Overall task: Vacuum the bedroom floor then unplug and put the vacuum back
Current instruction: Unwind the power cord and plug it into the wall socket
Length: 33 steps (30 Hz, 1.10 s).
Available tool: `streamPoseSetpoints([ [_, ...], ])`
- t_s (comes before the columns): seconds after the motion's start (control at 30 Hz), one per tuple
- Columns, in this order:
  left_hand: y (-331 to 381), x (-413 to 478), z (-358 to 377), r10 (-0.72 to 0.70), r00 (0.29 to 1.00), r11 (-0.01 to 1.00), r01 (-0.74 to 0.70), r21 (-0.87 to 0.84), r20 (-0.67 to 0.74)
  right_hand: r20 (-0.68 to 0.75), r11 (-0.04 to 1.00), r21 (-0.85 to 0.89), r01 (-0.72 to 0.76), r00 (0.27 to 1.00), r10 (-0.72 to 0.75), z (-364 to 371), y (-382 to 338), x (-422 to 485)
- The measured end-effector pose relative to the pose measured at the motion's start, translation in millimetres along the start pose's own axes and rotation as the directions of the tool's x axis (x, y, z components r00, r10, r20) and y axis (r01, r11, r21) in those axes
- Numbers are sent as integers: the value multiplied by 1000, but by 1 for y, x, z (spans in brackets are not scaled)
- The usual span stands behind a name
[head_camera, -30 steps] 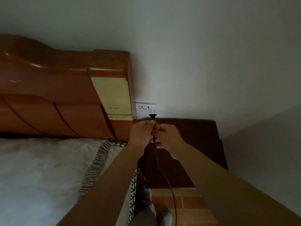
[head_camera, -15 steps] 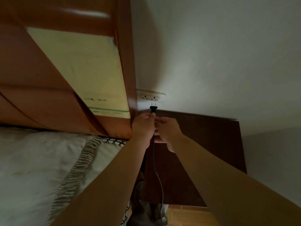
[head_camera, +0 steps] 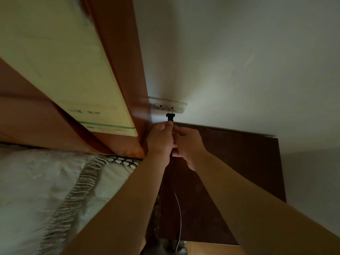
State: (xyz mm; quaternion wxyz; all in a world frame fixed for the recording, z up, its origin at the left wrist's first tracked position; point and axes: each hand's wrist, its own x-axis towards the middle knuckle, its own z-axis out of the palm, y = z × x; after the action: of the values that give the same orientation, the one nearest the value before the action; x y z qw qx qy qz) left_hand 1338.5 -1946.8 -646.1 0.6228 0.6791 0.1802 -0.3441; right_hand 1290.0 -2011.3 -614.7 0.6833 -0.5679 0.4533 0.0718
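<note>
The left hand (head_camera: 161,139) pinches the lower end of the black plug (head_camera: 169,117) just below the socket (head_camera: 168,107), fingertips pressed together on it. The right hand (head_camera: 189,144) touches the left, a little further below the socket. Its fingers are curled on the cord (head_camera: 179,208), which hangs down from there towards the floor. The plug's 2 prongs show bare between its body and the socket face. Whether their tips are seated I cannot tell. The vacuum itself is out of view.

Left of the socket stands the headboard (head_camera: 121,70), with the bed (head_camera: 36,190) below and to the left. The dark nightstand (head_camera: 239,162) sits directly beneath the socket.

As I judge the risks, the light is dim and the socket sits tight against the headboard, so the prongs could go crooked and bend. Fingertips this close to bare prongs could touch metal. A pull on the cord instead of the plug would strain it.
</note>
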Motion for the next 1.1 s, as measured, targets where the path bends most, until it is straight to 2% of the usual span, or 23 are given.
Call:
streamPoseSetpoints([
  [0.23,2,3,-1,14,995,999,-18,-37,-101,5,997,-72,41,999,-41,14,2,11],
  [0.6,7,-9,7,18,1000,1000,-19,-23,-8,-20,999,-32,38,999,-39,1,10,8],
  [1.1,3,-4,8,47,998,999,-48,-18,-48,17,999,-32,28,999,-28,-1,5,8],
])
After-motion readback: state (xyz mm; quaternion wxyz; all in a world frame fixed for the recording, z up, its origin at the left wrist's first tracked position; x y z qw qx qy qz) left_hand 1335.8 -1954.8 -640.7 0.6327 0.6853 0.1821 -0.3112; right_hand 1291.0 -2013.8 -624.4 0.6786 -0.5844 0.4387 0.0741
